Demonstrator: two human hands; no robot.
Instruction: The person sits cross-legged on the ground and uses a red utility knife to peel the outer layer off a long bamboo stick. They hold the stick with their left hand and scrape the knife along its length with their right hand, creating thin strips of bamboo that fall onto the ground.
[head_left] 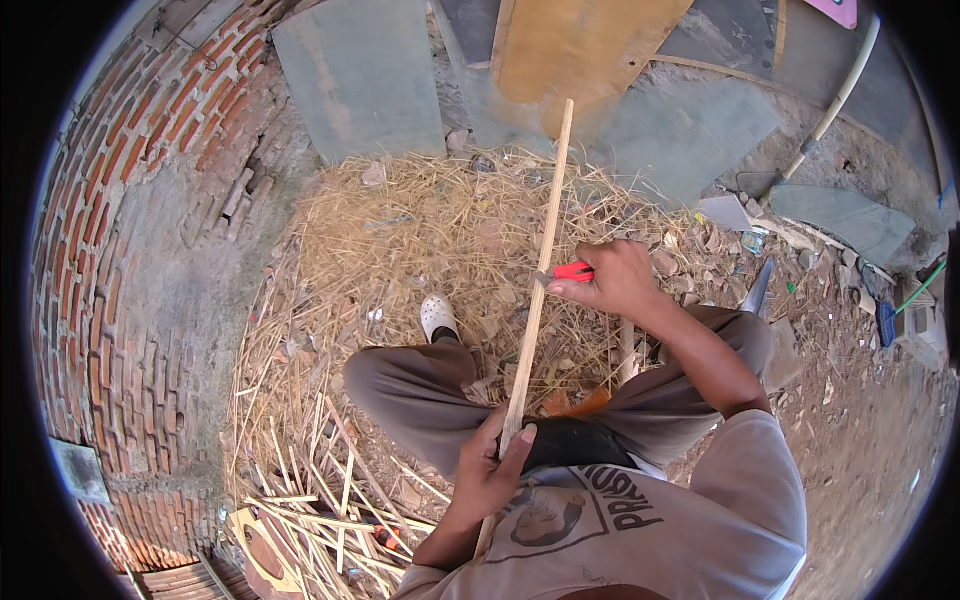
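Close in front of the printed grey T-shirt (590, 520), the left hand (490, 470) is closed around the lower part of a long pale strip of wood or bamboo (530, 335), its thumb laid along the near face. The strip's lower end passes beneath that hand and shows again beside the shirt; from the grip it slants up and away, leaning slightly to the right, over the black cloth (575, 443) on the lap and between the bent knees of the brown trousers (410, 390). Farther along, around the middle of the strip, the right hand (615, 280) lies just to its right, fingers wrapped about a red-handled utility knife (573, 272); the blade meets the strip's right edge, while the hand itself appears to stay off the wood. Beyond the left knee is a white perforated clog (437, 315) on one foot. On the ground, loose thin strips (345, 505) lie crisscrossed to the left of the left forearm, and dry straw (400, 230) spreads out ahead. Farthest off, a grey-blue panel (365, 80) and a brown board (580, 50) stand beyond the strip's far tip, with a brick wall (130, 150) along the left.
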